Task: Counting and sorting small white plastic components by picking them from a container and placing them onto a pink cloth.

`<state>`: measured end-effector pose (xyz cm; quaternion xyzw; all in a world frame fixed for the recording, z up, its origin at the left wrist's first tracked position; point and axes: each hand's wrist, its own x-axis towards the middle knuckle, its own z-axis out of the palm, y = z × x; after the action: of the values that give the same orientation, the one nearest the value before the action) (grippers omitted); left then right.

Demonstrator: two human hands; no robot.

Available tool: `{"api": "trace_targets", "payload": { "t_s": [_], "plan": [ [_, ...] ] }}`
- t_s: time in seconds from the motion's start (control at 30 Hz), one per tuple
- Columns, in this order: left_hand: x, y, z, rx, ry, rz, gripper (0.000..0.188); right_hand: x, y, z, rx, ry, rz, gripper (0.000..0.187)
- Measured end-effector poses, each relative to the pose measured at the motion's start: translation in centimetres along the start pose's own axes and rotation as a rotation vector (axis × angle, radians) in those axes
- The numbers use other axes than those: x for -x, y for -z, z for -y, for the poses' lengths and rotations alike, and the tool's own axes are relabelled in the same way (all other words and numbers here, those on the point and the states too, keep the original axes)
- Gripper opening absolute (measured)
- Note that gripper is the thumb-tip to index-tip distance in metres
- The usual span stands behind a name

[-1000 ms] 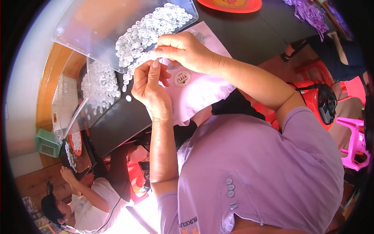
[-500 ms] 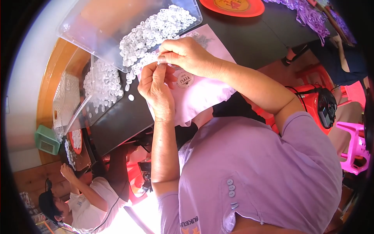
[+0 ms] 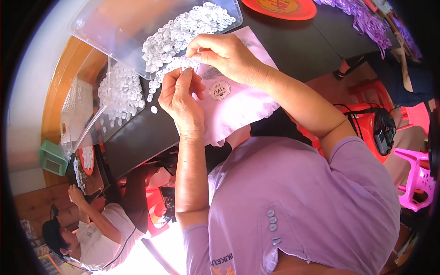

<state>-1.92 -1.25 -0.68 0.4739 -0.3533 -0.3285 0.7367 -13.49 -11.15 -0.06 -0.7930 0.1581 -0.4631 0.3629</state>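
My left hand [image 3: 182, 101] is closed, thumb and index finger pinched together at the edge of a pink cloth [image 3: 238, 112]. Just above it, my right hand [image 3: 229, 57] also pinches, its fingertips close to the left ones. A tiny whitish bit shows between the hands, too small to name. Behind them, small white oval pieces [image 3: 181, 34] with dark marks are heaped in a clear plastic tray [image 3: 114, 27], and some spill over its near edge. The cloth lies over the table edge toward my lap and bears a round printed label [image 3: 219, 90].
More white pieces [image 3: 121, 91] lie in a clear container at the left. One loose oval piece [image 3: 154, 109] rests on the dark table [image 3: 133, 146]. A red plate [image 3: 280, 8] and purple strips [image 3: 357, 23] are at the back. A co-worker [image 3: 98, 233] sits at lower left.
My hands have drawn apart a little: the right has moved up and away from the left fingertips. The round label and dark patch on the cloth now show more.
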Motion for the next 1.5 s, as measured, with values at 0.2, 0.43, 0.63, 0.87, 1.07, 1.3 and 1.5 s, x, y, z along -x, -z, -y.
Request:
{"api": "trace_targets", "payload": {
  "t_s": [0.2,0.43,0.63,0.87,1.07,1.3,1.5],
  "plan": [
    [0.1,0.0,0.2,-0.016,-0.029,0.014,0.011,0.0,-0.7,-0.4,0.072,0.112,0.018,0.008],
    [0.0,0.3,0.3,-0.059,-0.037,-0.003,0.013,0.1,-0.6,-0.9,0.124,0.201,0.014,0.007],
    [0.3,0.4,0.1,-0.192,0.054,0.000,0.011,0.3,-0.7,-1.0,0.275,0.212,0.028,0.009],
    [0.2,0.7,0.2,-0.210,0.088,-0.018,0.011,0.5,-0.8,-1.0,0.325,0.229,0.065,0.011],
    [0.2,0.5,0.1,-0.220,0.090,-0.031,0.012,0.7,-1.3,-1.3,0.302,0.208,0.052,0.008],
    [-0.3,0.3,0.4,-0.225,0.012,-0.055,0.014,0.6,-1.8,-1.2,0.207,0.151,0.005,0.007],
    [-0.4,0.3,0.3,-0.134,0.068,-0.047,0.015,0.1,-0.5,-1.1,-0.029,-0.078,-0.024,0.009]
  ]
}}
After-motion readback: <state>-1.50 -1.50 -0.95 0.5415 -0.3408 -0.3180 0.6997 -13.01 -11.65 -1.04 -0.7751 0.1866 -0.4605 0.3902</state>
